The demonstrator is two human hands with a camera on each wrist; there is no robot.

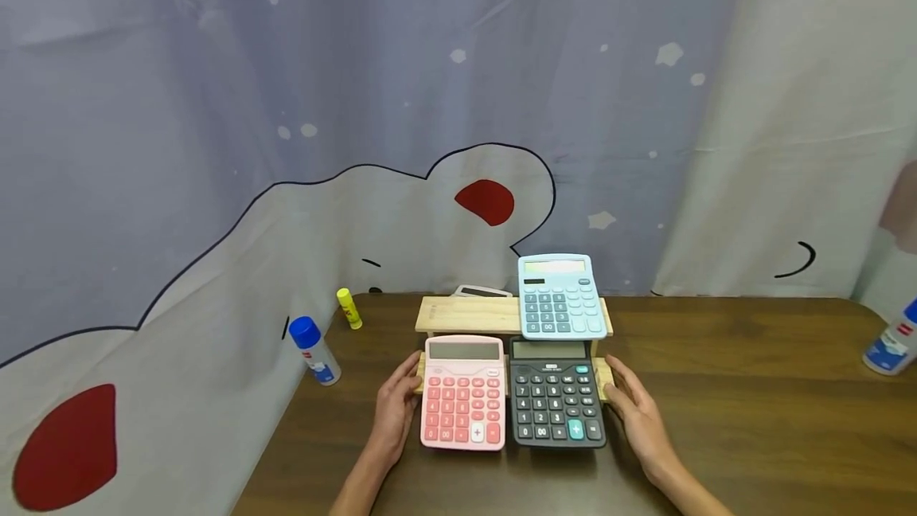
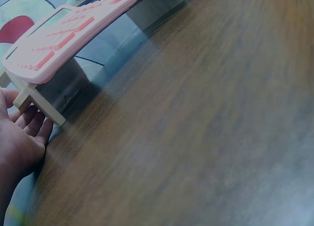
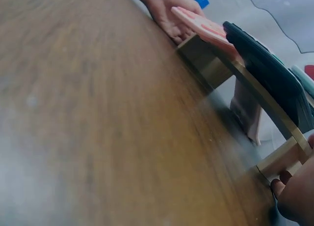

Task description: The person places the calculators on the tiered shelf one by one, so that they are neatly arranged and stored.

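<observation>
A two-tier wooden stand (image 1: 469,314) bears several calculators. On its lower tier lean a pink calculator (image 1: 463,396) and, to the right, a black calculator (image 1: 556,400). A light blue calculator (image 1: 561,301) leans on the upper tier's right part. My left hand (image 1: 394,408) grips the lower tier's left end, fingers by the wooden leg (image 2: 46,104) in the left wrist view. At the right end my right hand (image 1: 640,416) holds the lower tier, its thumb on the board and its fingers near the leg (image 3: 279,157) in the right wrist view.
A white object with a dark strip (image 1: 483,291) shows behind the upper tier. To the left on the brown table (image 1: 752,388) stand a blue-capped bottle (image 1: 317,353) and a yellow glue stick (image 1: 349,309). Another bottle (image 1: 891,345) stands at far right. A patterned curtain (image 1: 401,86) hangs behind.
</observation>
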